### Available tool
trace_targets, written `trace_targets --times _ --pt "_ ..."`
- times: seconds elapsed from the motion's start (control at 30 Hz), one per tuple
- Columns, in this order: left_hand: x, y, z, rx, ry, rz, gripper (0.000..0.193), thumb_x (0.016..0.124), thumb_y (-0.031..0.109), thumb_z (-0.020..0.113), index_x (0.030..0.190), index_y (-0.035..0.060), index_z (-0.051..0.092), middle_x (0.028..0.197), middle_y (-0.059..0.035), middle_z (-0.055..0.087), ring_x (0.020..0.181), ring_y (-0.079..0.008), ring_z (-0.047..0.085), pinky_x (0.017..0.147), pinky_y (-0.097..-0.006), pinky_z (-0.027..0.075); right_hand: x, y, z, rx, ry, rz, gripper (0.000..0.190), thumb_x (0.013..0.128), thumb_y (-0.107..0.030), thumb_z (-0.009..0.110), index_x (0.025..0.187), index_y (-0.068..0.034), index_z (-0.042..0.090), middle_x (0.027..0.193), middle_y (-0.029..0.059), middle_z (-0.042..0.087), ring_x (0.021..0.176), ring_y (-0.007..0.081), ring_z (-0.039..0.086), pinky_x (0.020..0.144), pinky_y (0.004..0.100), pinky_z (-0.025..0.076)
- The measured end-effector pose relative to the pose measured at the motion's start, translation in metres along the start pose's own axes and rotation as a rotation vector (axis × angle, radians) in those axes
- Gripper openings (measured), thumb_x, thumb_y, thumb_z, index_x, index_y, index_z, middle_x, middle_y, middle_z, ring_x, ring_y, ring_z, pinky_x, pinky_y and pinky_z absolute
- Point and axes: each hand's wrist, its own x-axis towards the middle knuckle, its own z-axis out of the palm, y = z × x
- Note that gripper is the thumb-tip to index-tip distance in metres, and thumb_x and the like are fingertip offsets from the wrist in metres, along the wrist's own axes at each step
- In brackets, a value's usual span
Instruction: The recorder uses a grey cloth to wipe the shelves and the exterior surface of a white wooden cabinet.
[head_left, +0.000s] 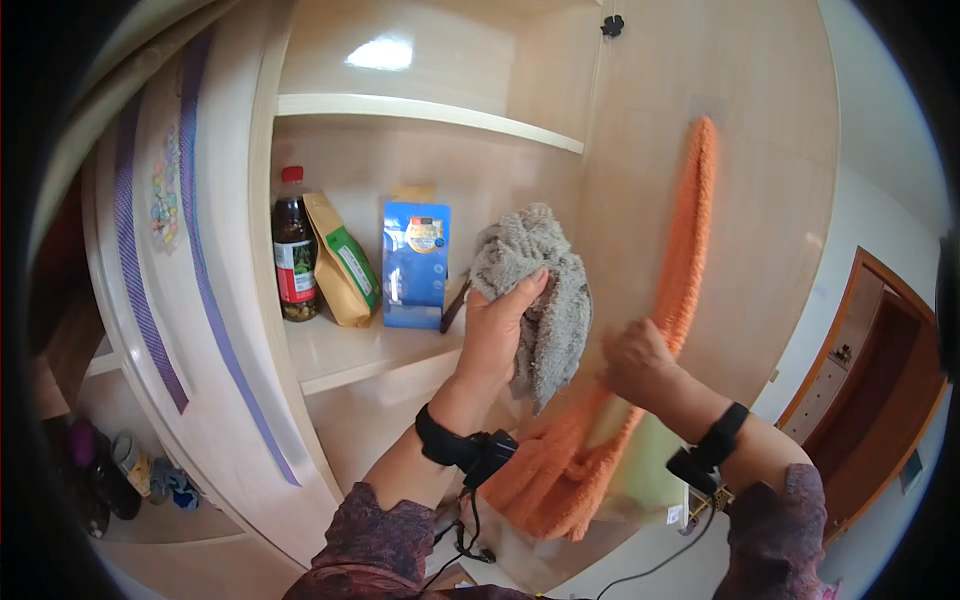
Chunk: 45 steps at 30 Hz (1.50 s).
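Bunched in my left hand (499, 322) is a grey terry cloth (551, 300), held up before the cabinet's middle shelf, thumb on top. My right hand (637, 356), somewhat blurred, is closed against an orange plush cloth (686, 247). That cloth hangs from a point high on the cabinet's side panel and runs down in a long fold, its wide lower part draped below both hands. The underside of my right grip is hidden. A black band with a small device and a cable is on each wrist.
On the shelf (375, 367) stand a red-capped bottle (295, 255), a brown paper pouch (341, 270) and a blue package (415, 262). An open cabinet door (232, 300) with purple ribbons is at left. Jars (131, 465) stand lower left; a wooden door (885, 405) is at right.
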Motion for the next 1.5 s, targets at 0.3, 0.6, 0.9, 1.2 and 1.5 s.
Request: trace_targets --times 0.3,0.6,0.9,1.2,1.5 --pt "0.160 -0.019 0.047 0.399 -0.155 0.525 0.053 0.075 0.010 0.075 0.123 0.0037 0.052 0.107 -0.0064 0.063 0.098 -0.0197 0.061 0.087 -0.0335 0.050 -0.044 0.015 -0.023 -0.001 0.022 -0.073 0.031 0.080 -0.039 0.060 0.071 -0.010 0.067 0.075 0.0035 0.061 0.084 0.0220 0.052 0.084 0.0362 0.035" --pt "0.202 -0.136 0.010 1.177 -0.064 0.763 0.076 0.067 0.014 0.079 0.133 0.0114 0.044 0.131 -0.0192 0.046 0.122 -0.0413 0.045 0.102 -0.0449 0.041 -0.057 0.024 0.003 0.100 0.226 -0.052 0.016 0.071 -0.025 0.061 0.061 -0.013 0.063 0.075 0.0027 0.057 0.087 0.0233 0.050 0.096 0.0400 0.036" --pt "0.019 -0.195 -0.132 1.426 -0.308 0.399 0.081 0.066 -0.005 0.071 0.139 0.0108 0.039 0.143 -0.0263 0.031 0.128 -0.0454 0.037 0.106 -0.0464 0.038 -0.064 0.023 0.009 0.137 0.332 -0.021 0.017 0.069 -0.025 0.062 0.063 -0.009 0.062 0.079 0.0056 0.055 0.090 0.0243 0.050 0.105 0.0414 0.034" --pt "0.019 -0.184 -0.135 1.306 -0.299 0.350 0.069 0.068 -0.005 0.067 0.132 0.0126 0.047 0.132 -0.0252 0.043 0.120 -0.0453 0.047 0.101 -0.0455 0.043 -0.066 0.016 -0.009 0.086 0.174 -0.074 0.020 0.070 -0.023 0.065 0.079 -0.004 0.063 0.084 0.0059 0.055 0.090 0.0234 0.051 0.104 0.0425 0.035" --pt "0.150 -0.141 0.000 1.130 -0.197 0.934 0.067 0.072 0.002 0.069 0.133 0.0153 0.046 0.131 -0.0230 0.044 0.117 -0.0431 0.047 0.099 -0.0471 0.042 -0.070 0.018 -0.014 0.155 0.182 -0.035 0.017 0.072 -0.024 0.064 0.073 -0.006 0.062 0.083 0.0049 0.054 0.090 0.0228 0.050 0.106 0.0431 0.034"
